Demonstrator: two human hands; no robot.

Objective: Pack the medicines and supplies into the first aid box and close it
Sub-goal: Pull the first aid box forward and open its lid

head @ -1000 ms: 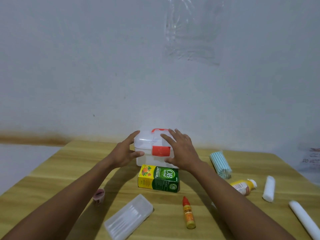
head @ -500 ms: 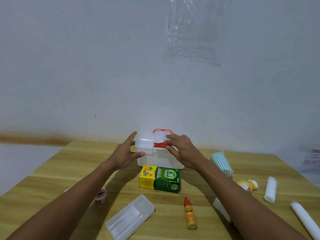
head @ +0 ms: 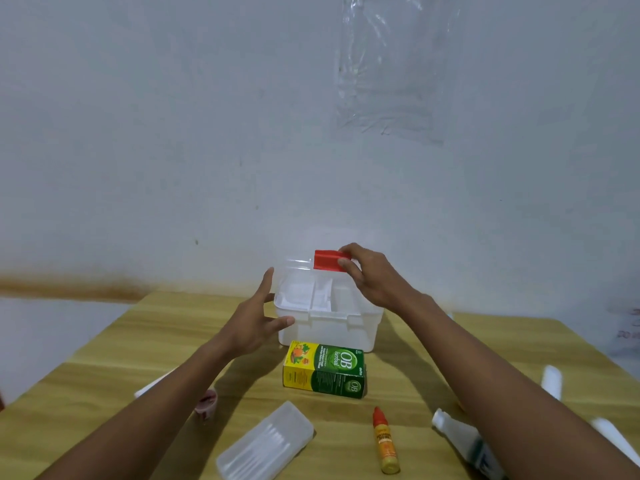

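On the table (head: 104, 358), centre | left hand (head: 256, 320), fingers straight, braces first aid box (head: 332, 327) at left wall | box looks light, stiff, slick plastic, apt to slide | right hand (head: 374, 278) pinches red latch (head: 327, 260), clear lid (head: 294, 266) raised: sound hold

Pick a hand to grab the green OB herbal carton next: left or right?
Left, likely. The left hand is open against the first aid box wall, close to the carton. The right hand pinches the red latch, holding the lid up.
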